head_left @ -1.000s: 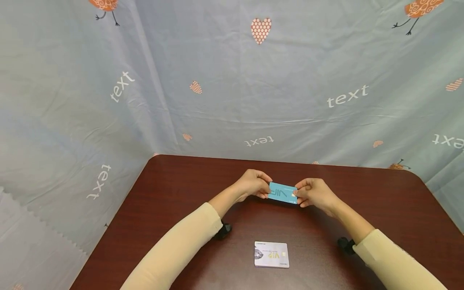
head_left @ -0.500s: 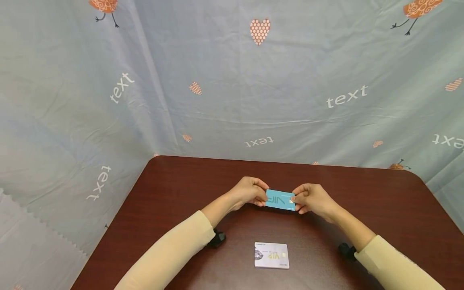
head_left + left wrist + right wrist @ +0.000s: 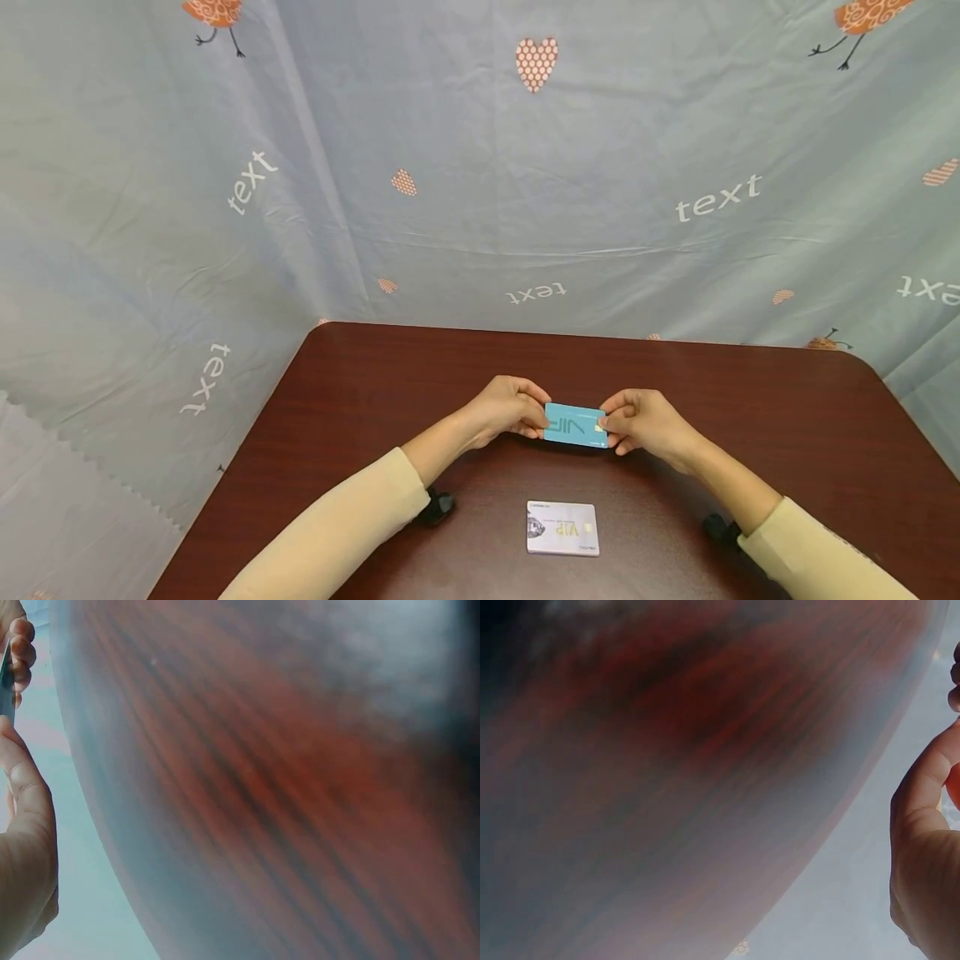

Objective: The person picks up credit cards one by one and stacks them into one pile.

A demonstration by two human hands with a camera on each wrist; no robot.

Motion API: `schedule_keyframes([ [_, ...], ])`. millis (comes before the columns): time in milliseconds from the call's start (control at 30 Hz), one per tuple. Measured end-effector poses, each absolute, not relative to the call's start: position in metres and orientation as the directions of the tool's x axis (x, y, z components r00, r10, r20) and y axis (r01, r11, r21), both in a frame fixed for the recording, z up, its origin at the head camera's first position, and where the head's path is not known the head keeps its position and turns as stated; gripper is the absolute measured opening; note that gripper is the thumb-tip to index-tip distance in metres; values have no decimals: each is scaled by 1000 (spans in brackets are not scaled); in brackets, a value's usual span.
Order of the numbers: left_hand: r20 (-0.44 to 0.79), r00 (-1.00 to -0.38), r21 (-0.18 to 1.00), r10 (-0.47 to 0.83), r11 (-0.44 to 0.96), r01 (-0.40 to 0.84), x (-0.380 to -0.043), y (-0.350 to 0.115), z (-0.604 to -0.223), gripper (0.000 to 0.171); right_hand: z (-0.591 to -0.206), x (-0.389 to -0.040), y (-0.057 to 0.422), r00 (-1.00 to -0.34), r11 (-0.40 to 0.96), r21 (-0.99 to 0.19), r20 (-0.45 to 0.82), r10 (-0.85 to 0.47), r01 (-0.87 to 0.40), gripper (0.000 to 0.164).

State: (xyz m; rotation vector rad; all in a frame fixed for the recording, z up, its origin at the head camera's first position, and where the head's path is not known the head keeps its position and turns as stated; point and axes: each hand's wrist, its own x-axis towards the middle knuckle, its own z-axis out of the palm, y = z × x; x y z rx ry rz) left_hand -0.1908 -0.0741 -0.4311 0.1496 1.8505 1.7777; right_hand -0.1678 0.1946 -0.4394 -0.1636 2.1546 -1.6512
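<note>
A light blue VIP card (image 3: pixel 573 425) is stretched between both hands over the table, face toward the head camera. My left hand (image 3: pixel 504 408) pinches its left end between thumb and fingers. At the chip end, my right hand (image 3: pixel 647 423) pinches it the same way, thumb on the face. In the left wrist view the card (image 3: pixel 7 682) shows edge-on beyond the left hand (image 3: pixel 28 825). The right wrist view has the right hand (image 3: pixel 926 847) at its right border. Nearer the body, a white VIP card (image 3: pixel 562 528) lies flat on the table.
The dark red-brown wooden table (image 3: pixel 390 358) has rounded far corners. A pale blue patterned curtain (image 3: pixel 465 233) hangs behind it and along the left side. Black wrist mounts (image 3: pixel 437 507) sit under both forearms.
Both hands have drawn the blue card toward the body and slightly left, closer to the white card. The white card stays in place.
</note>
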Motion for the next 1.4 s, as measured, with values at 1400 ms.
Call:
schedule_keyframes([
  [1400,-367,-800,929,475,139,-344,-139,-93,-431,27,-436,-128,179,-844,278,-938,-314,-435,206,23],
])
